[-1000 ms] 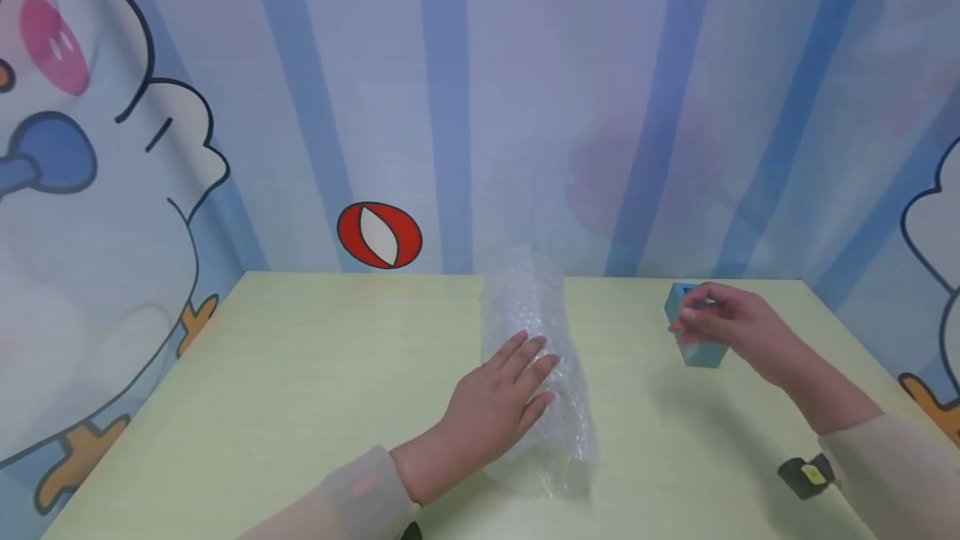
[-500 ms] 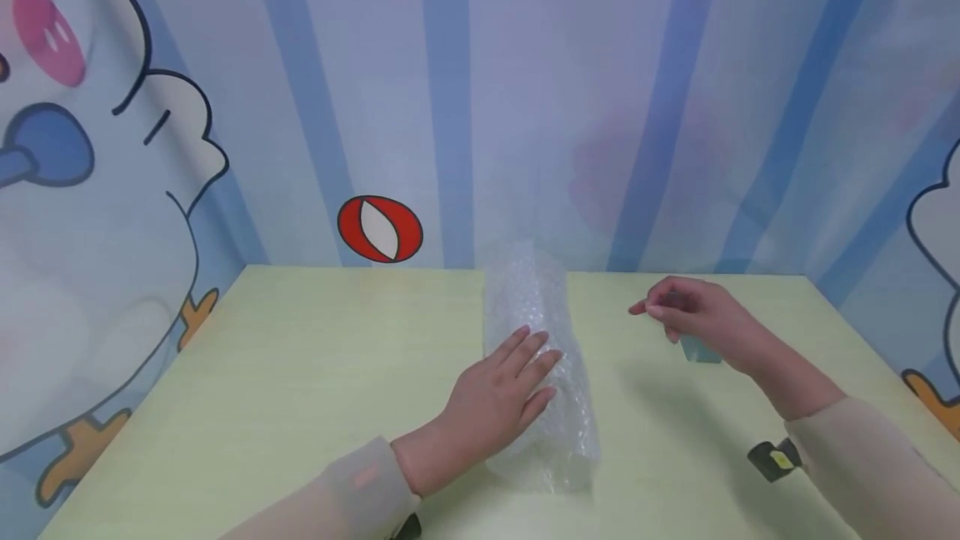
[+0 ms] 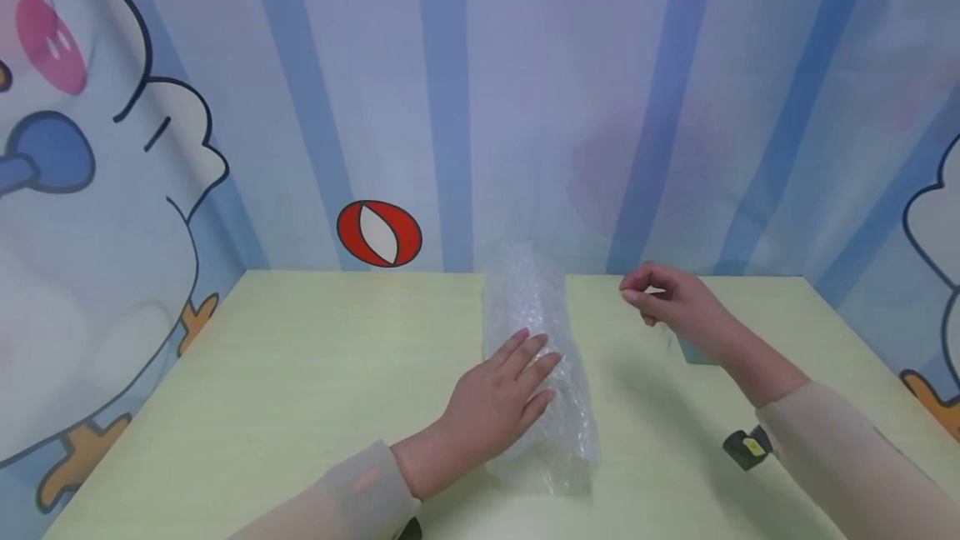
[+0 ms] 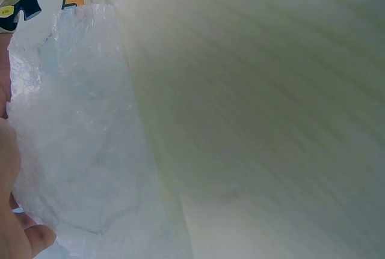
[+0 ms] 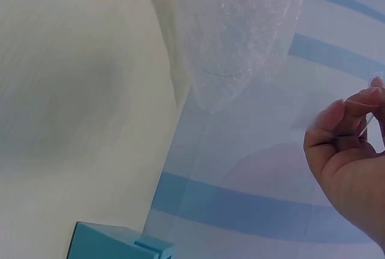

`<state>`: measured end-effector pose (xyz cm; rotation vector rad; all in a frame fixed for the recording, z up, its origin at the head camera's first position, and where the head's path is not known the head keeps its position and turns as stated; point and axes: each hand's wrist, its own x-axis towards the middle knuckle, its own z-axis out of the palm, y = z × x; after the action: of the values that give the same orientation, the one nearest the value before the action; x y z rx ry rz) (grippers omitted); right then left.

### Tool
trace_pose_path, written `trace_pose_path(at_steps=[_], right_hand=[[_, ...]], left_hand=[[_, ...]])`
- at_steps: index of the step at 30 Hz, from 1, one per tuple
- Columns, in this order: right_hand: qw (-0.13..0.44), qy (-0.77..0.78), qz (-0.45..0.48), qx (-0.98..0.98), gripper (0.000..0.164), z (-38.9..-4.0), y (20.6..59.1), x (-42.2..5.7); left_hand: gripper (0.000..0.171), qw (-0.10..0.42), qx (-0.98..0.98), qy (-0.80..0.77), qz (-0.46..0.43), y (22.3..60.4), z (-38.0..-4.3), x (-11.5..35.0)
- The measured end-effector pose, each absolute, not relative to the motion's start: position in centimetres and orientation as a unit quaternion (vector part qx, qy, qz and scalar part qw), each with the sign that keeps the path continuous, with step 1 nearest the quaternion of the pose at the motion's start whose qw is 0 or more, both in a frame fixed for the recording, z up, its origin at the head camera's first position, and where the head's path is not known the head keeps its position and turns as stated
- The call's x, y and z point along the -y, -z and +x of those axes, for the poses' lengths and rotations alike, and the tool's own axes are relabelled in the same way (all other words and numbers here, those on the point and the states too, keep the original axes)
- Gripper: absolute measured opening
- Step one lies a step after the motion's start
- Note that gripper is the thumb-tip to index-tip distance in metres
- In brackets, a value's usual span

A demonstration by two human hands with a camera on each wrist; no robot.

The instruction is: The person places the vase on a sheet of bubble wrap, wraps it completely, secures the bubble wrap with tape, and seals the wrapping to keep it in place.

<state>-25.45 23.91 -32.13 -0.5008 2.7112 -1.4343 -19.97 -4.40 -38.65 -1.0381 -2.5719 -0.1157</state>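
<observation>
A long roll of clear bubble wrap (image 3: 540, 290) lies lengthwise on the table, its near end flattened. My left hand (image 3: 491, 407) rests on it with the fingers stretched out flat. In the left wrist view the same bubble wrap (image 4: 84, 127) fills the left side. Off to the right, my right hand (image 3: 686, 307) is raised above the table, thumb and fingertips pinched together. Between them the right wrist view shows a thin strip of clear tape (image 5: 366, 125). Behind that hand sits a teal tape dispenser (image 3: 697, 352), mostly hidden by the wrist; the dispenser (image 5: 111, 244) shows its corner in the right wrist view.
The pale yellow table (image 3: 337, 357) ends at a striped blue cloth backdrop (image 3: 525, 107) with cartoon figures. The far end of the wrap reaches the table's back edge. A dark strap mount (image 3: 746, 448) hangs under the right sleeve.
My right hand has moved left and slightly up, away from the front of the tape dispenser. The left hand and the bubble wrap have stayed in place.
</observation>
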Motion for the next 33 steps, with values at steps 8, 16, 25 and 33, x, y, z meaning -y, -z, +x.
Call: trace_pose_path(at_steps=[8, 16, 25, 33], right_hand=[[0.020, 0.436, -0.150, -0.887, 0.029, -26.2, 31.5, -22.8], [0.034, 0.452, -0.166, -0.876, 0.028, -26.6, 30.8, -21.8], [0.034, 0.442, -0.176, -0.879, 0.028, -27.0, 30.2, -20.9], [0.038, 0.440, -0.186, -0.878, 0.028, -27.3, 29.8, -20.2]], left_hand=[[0.048, 0.203, 0.904, 0.037, -0.374, 38.8, -20.1, 4.6], [0.047, 0.224, 0.898, 0.040, -0.378, 38.9, -20.3, 4.8], [0.047, 0.231, 0.895, 0.040, -0.380, 39.0, -20.3, 4.8], [0.046, 0.244, 0.890, 0.039, -0.382, 39.1, -20.4, 4.8]])
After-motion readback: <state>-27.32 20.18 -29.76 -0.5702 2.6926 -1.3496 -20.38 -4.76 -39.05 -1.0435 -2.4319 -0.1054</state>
